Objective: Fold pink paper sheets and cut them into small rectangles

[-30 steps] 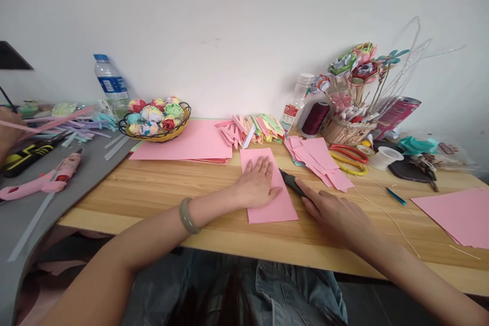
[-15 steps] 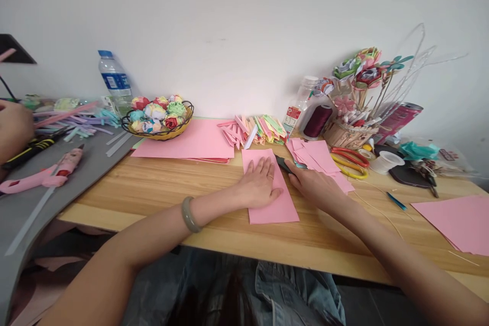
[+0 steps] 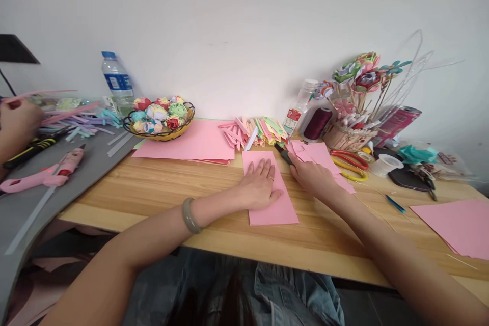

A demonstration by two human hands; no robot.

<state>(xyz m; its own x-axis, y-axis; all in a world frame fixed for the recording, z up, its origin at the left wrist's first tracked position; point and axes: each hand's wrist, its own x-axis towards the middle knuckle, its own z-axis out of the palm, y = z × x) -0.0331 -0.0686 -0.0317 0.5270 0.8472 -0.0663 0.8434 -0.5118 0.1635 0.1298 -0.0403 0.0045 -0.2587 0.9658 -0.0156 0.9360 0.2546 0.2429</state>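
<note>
My left hand (image 3: pixel 260 185) lies flat with fingers spread on a pink sheet of paper (image 3: pixel 275 217), which looks folded and rests on the wooden table. A ring and a bracelet are on that hand and wrist. Just right of the sheet, my right hand (image 3: pixel 312 177) is closed around a dark-handled knife (image 3: pixel 283 155). The knife points away from me and to the left, a little apart from the sheet's far right corner. Smaller pink paper pieces (image 3: pixel 323 155) lie beside and beyond my right hand, partly hidden by it.
Folded paper strips (image 3: pixel 263 130) are heaped at the back, next to a stack of pink sheets (image 3: pixel 183 147) and a basket of paper flowers (image 3: pixel 168 135). Pliers (image 3: pixel 349 163) and a thread spool (image 3: pixel 385 164) sit right. Left are a glue gun (image 3: pixel 51 175) and another person's hand (image 3: pixel 21 122).
My right hand and the knife have shifted slightly away from the sheet's edge. My left hand stays on the paper. The other person's hand has moved further into view with a pink strip.
</note>
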